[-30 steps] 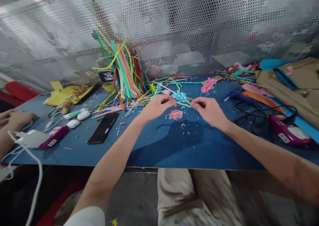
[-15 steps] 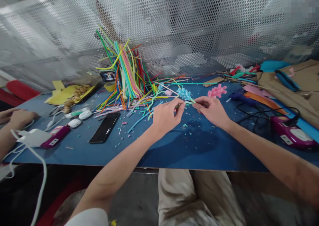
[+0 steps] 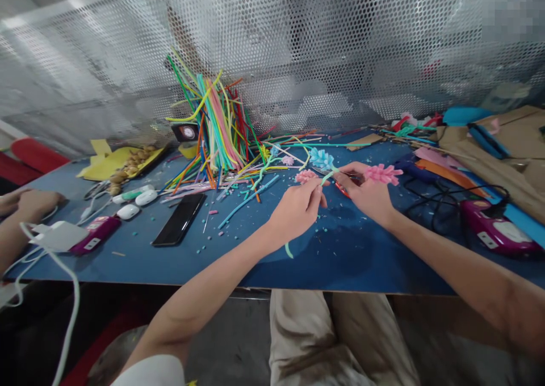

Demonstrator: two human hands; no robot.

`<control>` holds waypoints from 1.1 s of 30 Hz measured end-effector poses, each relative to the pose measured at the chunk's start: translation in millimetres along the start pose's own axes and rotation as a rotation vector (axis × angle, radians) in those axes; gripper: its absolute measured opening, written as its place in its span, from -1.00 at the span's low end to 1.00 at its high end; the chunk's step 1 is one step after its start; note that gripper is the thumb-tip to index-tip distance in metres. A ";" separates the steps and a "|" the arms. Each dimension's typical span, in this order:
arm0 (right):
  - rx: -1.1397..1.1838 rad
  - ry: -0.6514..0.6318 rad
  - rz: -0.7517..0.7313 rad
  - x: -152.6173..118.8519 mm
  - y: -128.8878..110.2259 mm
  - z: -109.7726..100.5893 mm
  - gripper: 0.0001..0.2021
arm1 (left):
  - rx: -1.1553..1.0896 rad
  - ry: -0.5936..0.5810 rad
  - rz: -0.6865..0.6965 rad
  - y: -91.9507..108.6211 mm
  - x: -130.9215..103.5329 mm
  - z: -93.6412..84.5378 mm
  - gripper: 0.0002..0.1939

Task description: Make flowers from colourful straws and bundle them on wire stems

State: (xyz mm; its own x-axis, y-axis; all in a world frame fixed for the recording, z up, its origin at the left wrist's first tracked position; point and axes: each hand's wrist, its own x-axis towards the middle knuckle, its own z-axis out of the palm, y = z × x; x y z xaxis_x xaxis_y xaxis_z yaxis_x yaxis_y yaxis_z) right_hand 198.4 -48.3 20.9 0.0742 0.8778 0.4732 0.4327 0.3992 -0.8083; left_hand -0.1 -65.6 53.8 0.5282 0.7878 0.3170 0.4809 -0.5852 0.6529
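Observation:
My left hand [image 3: 300, 209] is closed in a pinch on a pale green pipe cleaner [image 3: 327, 177], whose loose end hangs out below the palm. My right hand [image 3: 365, 194] pinches the same green stem just under a fluffy blue pipe-cleaner flower [image 3: 322, 158]. A red-handled tool [image 3: 342, 189], mostly hidden, shows beneath the right fingers; its kind is unclear. One pink fluffy flower [image 3: 385, 174] appears just past my right hand, and another pink flower [image 3: 305, 176] sits behind my left knuckles.
A tall bundle of coloured pipe cleaners [image 3: 219, 128] stands at the back. A black phone [image 3: 179, 219] lies left, near a purple power strip [image 3: 96, 234]. Another purple power strip [image 3: 498, 227] is at right. Another person's hands [image 3: 36, 202] rest at far left.
The green stem now shows between my hands, its tail hanging below the left one. The blue flower has shifted slightly right; a pink flower and the red-handled tool have come into view.

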 end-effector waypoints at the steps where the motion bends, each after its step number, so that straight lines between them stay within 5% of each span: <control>1: -0.011 0.002 0.000 -0.3 -1.0 -0.2 -0.79 | -0.091 -0.034 -0.035 0.3 0.0 1.1 -0.70; 5: -0.033 0.019 -0.037 -0.7 -0.1 -1.3 -0.79 | -0.516 -0.163 -0.219 -1.7 2.8 2.6 -0.72; 9: -0.129 -0.011 -0.190 1.3 6.3 0.1 -0.78 | -0.689 -0.120 -0.340 -5.3 7.2 0.6 -0.63; 13: -0.198 -0.022 -0.312 4.0 8.4 0.0 -0.79 | -0.721 -0.073 -0.341 -8.1 8.2 2.8 -0.60; 20: -0.228 -0.070 -0.302 4.4 -1.2 -10.5 -0.78 | -0.797 -0.094 -0.284 -10.8 8.3 14.1 -0.72; 33: -0.150 -0.014 -0.303 -6.3 -17.2 -3.5 -0.80 | -0.107 0.292 -0.023 2.6 -2.5 19.8 -0.56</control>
State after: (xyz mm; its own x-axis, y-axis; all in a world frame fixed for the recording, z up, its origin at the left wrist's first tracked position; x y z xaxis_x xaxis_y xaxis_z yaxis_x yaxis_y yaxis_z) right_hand 193.7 -61.6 33.1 -0.0899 0.7295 0.6780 0.5605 0.5998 -0.5710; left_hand 13.7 -73.0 41.1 0.2872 0.8316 0.4755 0.4061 -0.5552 0.7258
